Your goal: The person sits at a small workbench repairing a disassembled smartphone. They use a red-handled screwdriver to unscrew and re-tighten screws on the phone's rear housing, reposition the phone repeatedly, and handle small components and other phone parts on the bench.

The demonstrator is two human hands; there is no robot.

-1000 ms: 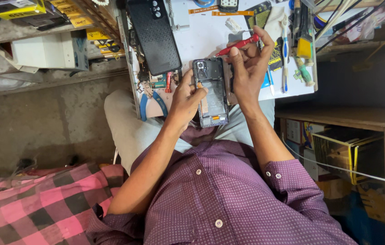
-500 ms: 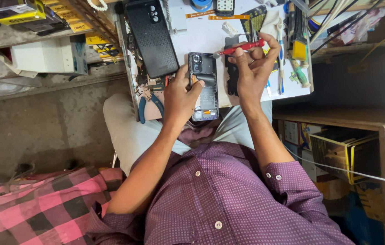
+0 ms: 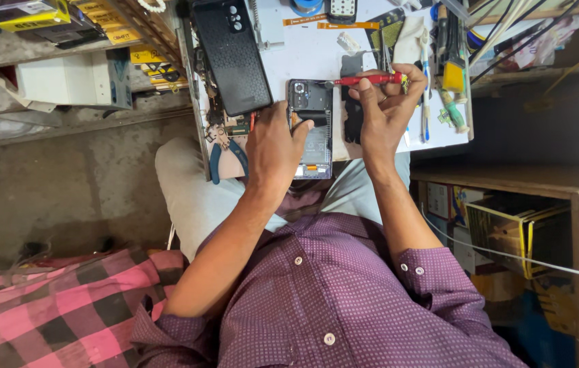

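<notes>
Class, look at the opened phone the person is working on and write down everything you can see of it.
The opened phone is a dark, slim rectangle lying flat at the near edge of the white worktable. Its back is off, showing a camera cluster at the far end and a dark inner panel below. The left hand steadies its side, thumb resting on it. The right hand holds a red screwdriver, its tip at the phone's far corner.

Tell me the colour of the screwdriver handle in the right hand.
Red screwdriver handle, clearest in the head view.

One head-worn cam, looking steeply down over the purple dotted shirt point(image 3: 344, 300) at the cluttered white workbench top point(image 3: 316, 48) (bench at frame top). Fairly close, approx arm's reach; no 2nd view.
</notes>
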